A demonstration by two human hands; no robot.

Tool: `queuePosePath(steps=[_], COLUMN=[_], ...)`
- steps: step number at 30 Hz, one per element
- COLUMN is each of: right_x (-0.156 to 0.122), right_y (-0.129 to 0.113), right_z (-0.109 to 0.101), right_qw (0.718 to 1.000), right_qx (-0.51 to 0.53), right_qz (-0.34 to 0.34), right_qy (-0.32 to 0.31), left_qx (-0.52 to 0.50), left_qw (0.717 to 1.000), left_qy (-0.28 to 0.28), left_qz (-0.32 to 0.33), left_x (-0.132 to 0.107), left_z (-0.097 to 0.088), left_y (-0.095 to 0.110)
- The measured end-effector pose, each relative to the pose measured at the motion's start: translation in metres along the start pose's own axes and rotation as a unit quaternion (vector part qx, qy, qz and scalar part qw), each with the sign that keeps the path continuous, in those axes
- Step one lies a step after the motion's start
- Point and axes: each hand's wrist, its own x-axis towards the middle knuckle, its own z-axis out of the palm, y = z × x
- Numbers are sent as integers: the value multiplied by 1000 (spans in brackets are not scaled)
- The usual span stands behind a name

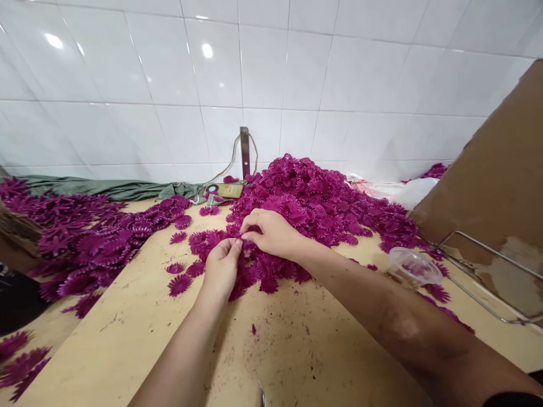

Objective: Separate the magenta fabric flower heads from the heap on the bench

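Note:
My left hand [221,264] and my right hand [274,233] meet at the front of a large heap of magenta petal pieces [297,186]. Thumb and fingers are pinched together on both hands, the fingertips almost touching. What lies between them is too small to make out. Flat, round pieces with fringed edges make up the heap, and some spread below my hands. A few single magenta petal pieces [180,284] lie on the tabletop to the left of my left hand.
A second pile of magenta pieces [97,243] covers the left side. Behind stand a yellow phone-like object [229,191], green cloth [85,185] and a metal bracket [245,152]. To the right are a clear plastic tub [416,264], a wire rack [496,254] and a brown board [487,181].

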Motion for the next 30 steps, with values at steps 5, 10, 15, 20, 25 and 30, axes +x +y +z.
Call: queuePosePath(steps=[5,10,15,20,25,30], right_x=[21,47,36,3,1,2], right_y=[15,39,34,6,4,9], right_z=[-3,-22,-35,-13,14,26], right_qw=[984,949,970,983,977,968], right_qx=[-8,-15,-6,131,155,207], right_qz=[124,245,212,123,143,142], right_qy=[130,201,121,-40,3,26], left_qx=[78,66,23,22,3,73], left_qw=[994,995,996,998,999,995], left_qy=[55,62,76,50,36,57], left_qz=[59,49,28,10,13,24], left_x=[-1,-3,-1,2,4,2], left_z=[8,5,1,0,-2,-2], left_y=[10,9,8,4,0,4])
